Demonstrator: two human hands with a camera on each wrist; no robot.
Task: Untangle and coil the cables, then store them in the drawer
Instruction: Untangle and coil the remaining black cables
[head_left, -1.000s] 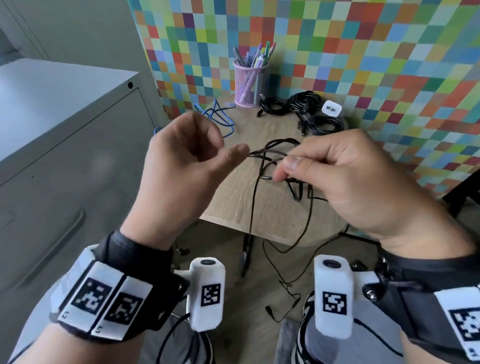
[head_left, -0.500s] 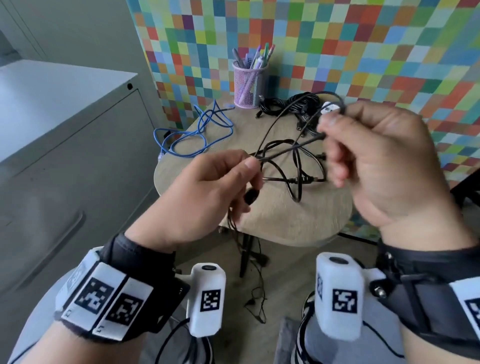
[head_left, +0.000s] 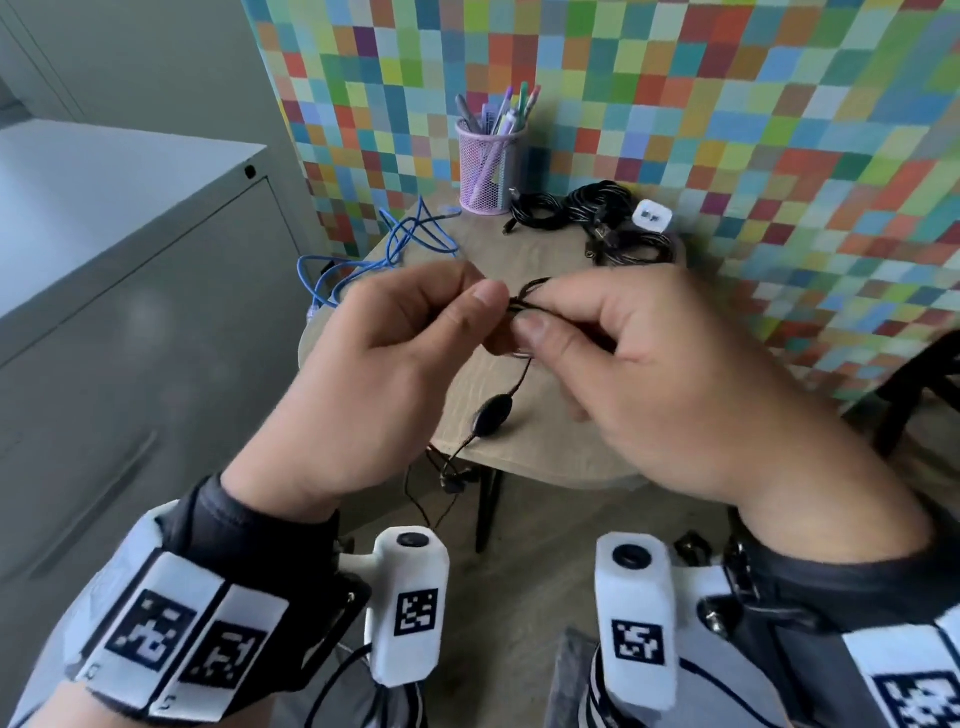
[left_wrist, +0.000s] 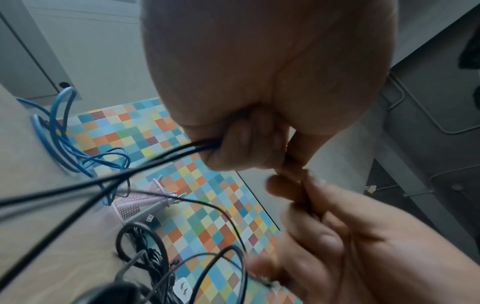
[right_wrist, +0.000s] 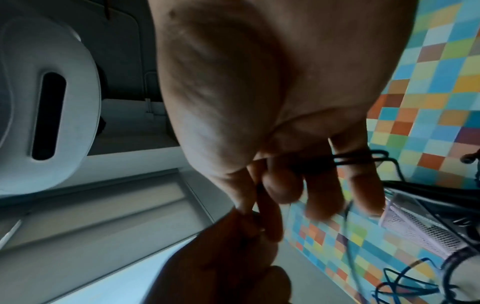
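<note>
Beyond my fingers a pink mesh pen cup (head_left: 488, 171) is standing on the round wooden table (head_left: 545, 447), against a multicoloured checkered wall (head_left: 727, 130). To my fingers' left a grey metal cabinet (head_left: 130, 291) is sitting.

we see a thin black cable (head_left: 521, 364) held up over the near part of the round table (head_left: 545, 457). small loops of it are bunched between our hands. an oval black lump (head_left: 491, 414) sits on the cable, and below it the cable hangs past the near edge toward the floor. a blue cable (head_left: 384, 254) lies in loose, messy loops at the left edge, partly hanging off. a pile of black cables (head_left: 597, 218) lies at the far edge by the wall.
</note>
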